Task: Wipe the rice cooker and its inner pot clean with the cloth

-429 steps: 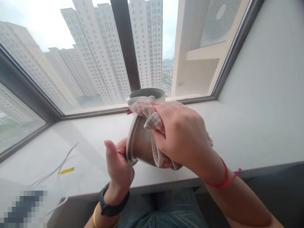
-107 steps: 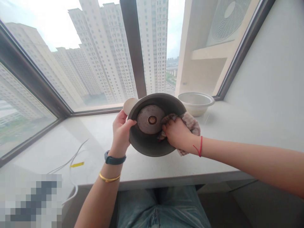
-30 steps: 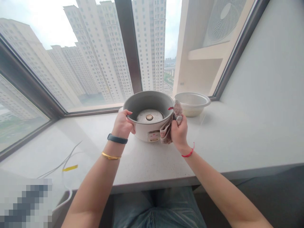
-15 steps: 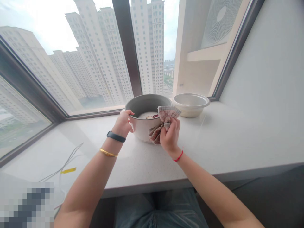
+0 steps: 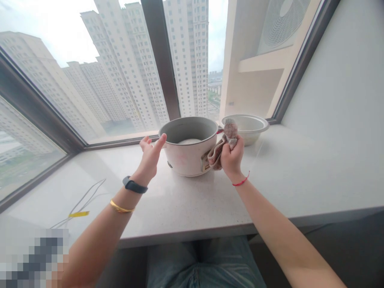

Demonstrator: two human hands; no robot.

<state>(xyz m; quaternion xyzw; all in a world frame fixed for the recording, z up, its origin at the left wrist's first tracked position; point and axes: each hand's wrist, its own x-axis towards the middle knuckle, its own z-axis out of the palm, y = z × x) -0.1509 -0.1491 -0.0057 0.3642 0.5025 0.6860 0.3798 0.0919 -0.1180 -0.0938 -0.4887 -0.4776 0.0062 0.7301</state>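
A white rice cooker body with a grey inside stands lidless on the white sill, a label panel on its front right. To its left, my left hand is open, thumb and fingers spread near the rim; whether it touches the side handle is hidden. Bunched in my right hand is a brown and grey patterned cloth, held at the cooker's right side. Behind that hand sits a pale oval bowl, partly covered by the cloth.
On the left of the windowsill lies a thin grey cord with a yellow tag. Window frames rise behind the cooker, and a plain wall bounds the right. The sill's front edge runs above my lap.
My left hand has let go of the cooker's rim and moved left, fingers spreading. My right hand has carried the cloth from the cooker's front and opening to its right side.
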